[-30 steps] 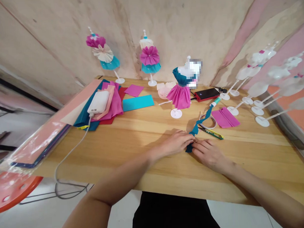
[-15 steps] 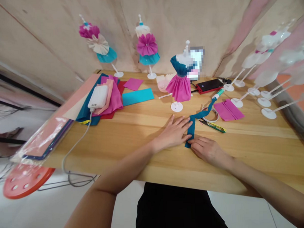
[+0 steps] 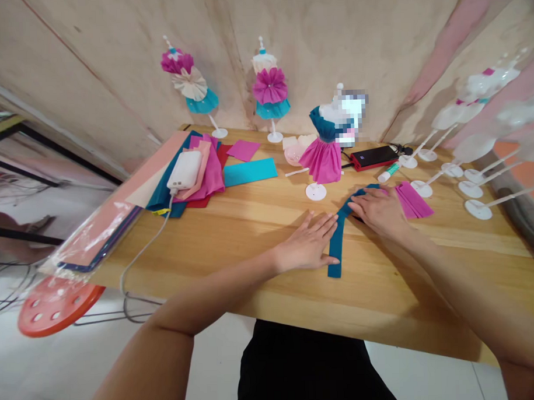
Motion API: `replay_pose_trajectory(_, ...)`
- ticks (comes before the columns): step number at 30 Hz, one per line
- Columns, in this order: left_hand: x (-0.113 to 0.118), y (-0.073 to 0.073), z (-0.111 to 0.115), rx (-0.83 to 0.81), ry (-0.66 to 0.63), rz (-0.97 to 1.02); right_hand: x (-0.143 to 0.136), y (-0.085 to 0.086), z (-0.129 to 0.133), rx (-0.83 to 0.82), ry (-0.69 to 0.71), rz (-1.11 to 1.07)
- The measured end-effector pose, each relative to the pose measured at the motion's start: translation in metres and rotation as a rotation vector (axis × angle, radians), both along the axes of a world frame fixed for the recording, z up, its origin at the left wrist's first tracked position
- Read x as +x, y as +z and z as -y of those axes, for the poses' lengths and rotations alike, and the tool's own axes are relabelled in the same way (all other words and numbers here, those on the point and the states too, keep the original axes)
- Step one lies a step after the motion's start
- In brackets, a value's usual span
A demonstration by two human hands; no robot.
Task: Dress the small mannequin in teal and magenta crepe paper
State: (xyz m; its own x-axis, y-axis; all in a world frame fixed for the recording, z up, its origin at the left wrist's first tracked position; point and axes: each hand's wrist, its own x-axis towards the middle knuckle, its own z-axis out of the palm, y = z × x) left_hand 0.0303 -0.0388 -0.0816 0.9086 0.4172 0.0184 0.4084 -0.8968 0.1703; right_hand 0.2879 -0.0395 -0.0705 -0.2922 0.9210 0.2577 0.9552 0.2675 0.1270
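Observation:
A narrow dark teal strip of crepe paper [image 3: 336,247] lies on the wooden table, its near end straight and its far part bending right. My left hand [image 3: 307,242] rests flat with fingers spread, thumb and fingertips touching the strip's left edge. Over the far part of the strip lies my right hand [image 3: 376,211], fingers stretched out and pressing down on it. That hand covers the tape roll and most of the cutter. Behind it are a glue stick [image 3: 388,172] and folded magenta crepe paper [image 3: 413,201].
A small mannequin in a teal and magenta paper dress [image 3: 322,160] stands behind my hands. Two more dressed mannequins [image 3: 269,86] are at the back; several white ones stand right. A white power bank [image 3: 184,169] sits on stacked paper. A red-edged power bank [image 3: 375,157] lies behind.
My right hand has moved from the strip's near end up to its far part. The strip's near end now lies flatter and straighter. The view has shifted slightly.

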Motion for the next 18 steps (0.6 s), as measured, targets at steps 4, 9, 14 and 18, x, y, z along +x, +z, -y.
replay_pose_trajectory(4, -0.006, 0.002, 0.003, 0.037, -0.039, 0.030, -0.009, -0.001, -0.026, 0.035, 0.054, 0.030)
replay_pose_trajectory(9, -0.009, 0.000, 0.001, -0.013, -0.037, 0.025, 0.001, -0.010, -0.044, -0.100, 0.105, 0.013)
replay_pose_trajectory(14, -0.015, -0.003, 0.003, -0.016, -0.026, 0.046, 0.036, -0.024, -0.043, -0.138, 0.036, -0.031)
replay_pose_trajectory(18, -0.021, -0.003, 0.006, -0.012, -0.016, 0.049, 0.057, -0.019, -0.027, -0.095, -0.064, -0.054)
